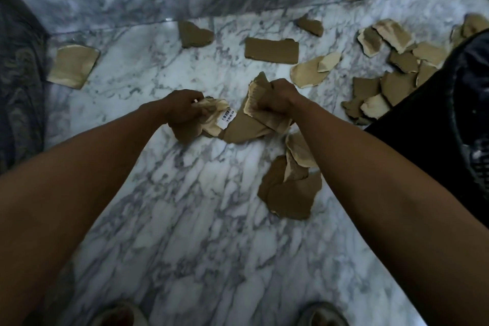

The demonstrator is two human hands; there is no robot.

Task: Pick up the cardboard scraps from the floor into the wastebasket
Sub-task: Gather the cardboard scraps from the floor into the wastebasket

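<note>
Marble floor (185,206) strewn with cardboard scraps beside the wastebasket (449,119).
Both hands, left (182,108) and right (277,98), clamp fingers on scraps (246,124); overfull fistfuls may spill short of it.

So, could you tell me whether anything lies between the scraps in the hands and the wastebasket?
Nothing visible blocks the way. The right hand and left hand grip torn brown cardboard scraps, and the black wastebasket stands just to the right. Only loose cardboard pieces lie flat on the marble floor between them.
</note>
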